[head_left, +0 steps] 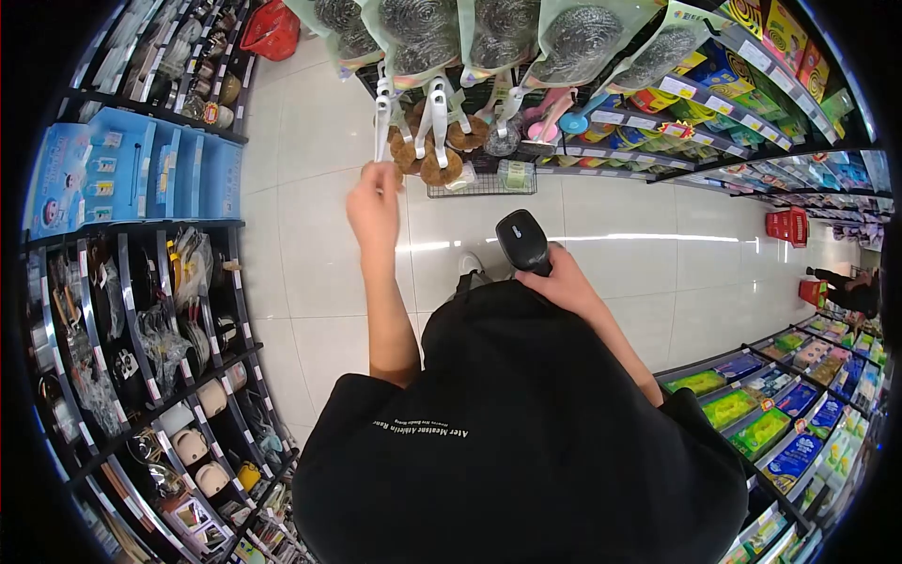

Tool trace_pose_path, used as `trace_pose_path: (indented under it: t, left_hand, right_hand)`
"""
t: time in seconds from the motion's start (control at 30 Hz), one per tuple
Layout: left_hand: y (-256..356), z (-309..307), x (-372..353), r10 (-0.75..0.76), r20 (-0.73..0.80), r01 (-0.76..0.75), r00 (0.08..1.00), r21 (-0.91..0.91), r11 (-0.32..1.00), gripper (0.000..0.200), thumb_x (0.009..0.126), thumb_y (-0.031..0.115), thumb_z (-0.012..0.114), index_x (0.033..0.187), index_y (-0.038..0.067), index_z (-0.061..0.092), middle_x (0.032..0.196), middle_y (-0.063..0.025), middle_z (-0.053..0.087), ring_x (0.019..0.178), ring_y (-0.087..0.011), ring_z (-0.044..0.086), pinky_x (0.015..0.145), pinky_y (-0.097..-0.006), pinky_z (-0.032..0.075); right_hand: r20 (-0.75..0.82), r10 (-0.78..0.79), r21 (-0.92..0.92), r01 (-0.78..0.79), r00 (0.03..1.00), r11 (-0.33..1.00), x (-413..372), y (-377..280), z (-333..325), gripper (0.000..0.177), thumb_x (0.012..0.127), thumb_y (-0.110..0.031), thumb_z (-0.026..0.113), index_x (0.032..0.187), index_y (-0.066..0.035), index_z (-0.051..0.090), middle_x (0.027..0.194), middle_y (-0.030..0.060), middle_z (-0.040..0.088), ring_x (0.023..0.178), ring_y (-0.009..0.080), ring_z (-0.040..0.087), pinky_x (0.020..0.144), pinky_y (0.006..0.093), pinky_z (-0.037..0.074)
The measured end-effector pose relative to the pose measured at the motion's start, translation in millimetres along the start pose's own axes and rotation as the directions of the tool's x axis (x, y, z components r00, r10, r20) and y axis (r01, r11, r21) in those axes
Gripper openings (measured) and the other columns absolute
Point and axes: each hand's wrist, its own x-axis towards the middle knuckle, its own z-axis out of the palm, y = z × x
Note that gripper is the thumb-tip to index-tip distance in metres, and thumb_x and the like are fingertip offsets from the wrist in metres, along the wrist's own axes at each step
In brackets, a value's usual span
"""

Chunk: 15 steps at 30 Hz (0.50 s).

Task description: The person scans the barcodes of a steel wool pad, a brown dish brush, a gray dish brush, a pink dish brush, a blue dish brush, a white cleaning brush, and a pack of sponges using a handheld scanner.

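1. Left hand (pixel 374 211): raised at the left end of the hanging display, with the fingertips at the lower end of a white handle (pixel 381 113). The fingers are curled and drawn together; whether they pinch the handle or only touch it cannot be told.
2. White handle: hangs upright as the leftmost of the row, above and to the left of the left corner of a wire basket (pixel 481 194).
3. Right hand (pixel 564 282): fingers wrapped around the grip of a black handheld device (pixel 522 237), in front of the torso. The device's broad head points forward and slightly left, toward the near edge of the wire basket, well apart from the white handle.
4. Brown-headed brushes (pixel 441 169): white-handled, hanging just right of the leftmost handle, near the basket's left corner.
5. Pink brush (pixel 543 130) and blue brush (pixel 574 123): hanging farther right, above the basket's right corner.
6. Scourer packs (pixel 581 42): metal coils in clear-fronted packaging, in a row above the brushes.
7. Green packet (pixel 516 174): inside the basket, near its right edge.
8. Blue display stand (pixel 113 174): at left, on the shelving across the tiled floor (pixel 611 221).
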Motion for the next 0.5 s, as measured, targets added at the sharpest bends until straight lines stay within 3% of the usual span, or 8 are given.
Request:
trace_pose_path:
  t: [0.1, 0.27, 0.3, 0.37, 0.5]
  left_hand:
    - [-12.8, 26.2, -30.0, -0.066, 0.198, 0.086, 0.978, -0.091, 0.992, 0.023, 0.099, 0.023, 0.052, 0.088, 0.006, 0.064, 0.055, -0.0095, 0.059, 0.057, -0.0286, 0.064, 0.06, -0.0414, 0.049]
    - [-20.8, 58.0, -63.9, -0.015, 0.455, -0.059, 0.891, 0.148, 0.987, 0.036, 0.098, 0.034, 0.054, 0.077, 0.004, 0.058, 0.06, -0.013, 0.062, 0.06, -0.0289, 0.065, 0.057, -0.042, 0.047]
    - [-5.4, 54.9, -63.7, -0.076, 0.461, 0.031, 0.884, 0.105, 0.994, 0.035, 0.097, 0.032, 0.06, 0.079, 0.001, 0.059, 0.056, -0.0104, 0.06, 0.049, -0.021, 0.061, 0.054, -0.034, 0.046]
    - [-4.0, 63.4, -60.3, -0.03, 0.383, 0.008, 0.923, 0.059, 0.998, 0.03, 0.095, 0.027, 0.062, 0.081, 0.001, 0.06, 0.061, -0.0111, 0.063, 0.054, -0.0203, 0.063, 0.056, -0.0329, 0.047]
    - [10.8, 75.7, -47.9, 0.101, 0.311, -0.077, 0.945, -0.088, 0.993, 0.015, 0.093, 0.015, 0.064, 0.09, 0.0, 0.064, 0.072, -0.0108, 0.069, 0.066, -0.0173, 0.067, 0.062, -0.0299, 0.051]
  right_hand:
    - [0.008, 0.006, -0.004, -0.006, 1.0, 1.0, -0.6, -6.2, -1.9, 0.041, 0.079, -0.021, 0.075, 0.111, 0.001, 0.062, 0.099, 0.0161, 0.069, 0.093, 0.0266, 0.065, 0.088, 0.0367, 0.048]
    - [0.027, 0.011, 0.017, -0.011, 1.0, 1.0, -4.0, -11.3, -14.4, 0.041, 0.078, -0.021, 0.075, 0.111, 0.0, 0.062, 0.101, 0.0169, 0.069, 0.095, 0.0285, 0.066, 0.088, 0.0368, 0.049]
    - [0.015, -0.004, 0.004, 0.004, 1.0, 1.0, -1.6, -9.1, -18.5, 0.039, 0.079, -0.02, 0.075, 0.11, 0.001, 0.062, 0.098, 0.0146, 0.069, 0.092, 0.0249, 0.064, 0.087, 0.0355, 0.049]
    - [-0.009, -0.033, -0.016, 0.033, 0.999, 0.999, 3.7, -1.5, -24.2, 0.035, 0.08, -0.017, 0.075, 0.106, 0.002, 0.062, 0.094, 0.0101, 0.067, 0.086, 0.0179, 0.061, 0.083, 0.0329, 0.049]
    - [0.0, -0.097, -0.019, 0.097, 0.995, 0.995, 4.9, 3.7, -38.6, 0.036, 0.079, -0.016, 0.075, 0.108, 0.002, 0.062, 0.093, 0.01, 0.067, 0.085, 0.0163, 0.06, 0.082, 0.0325, 0.049]
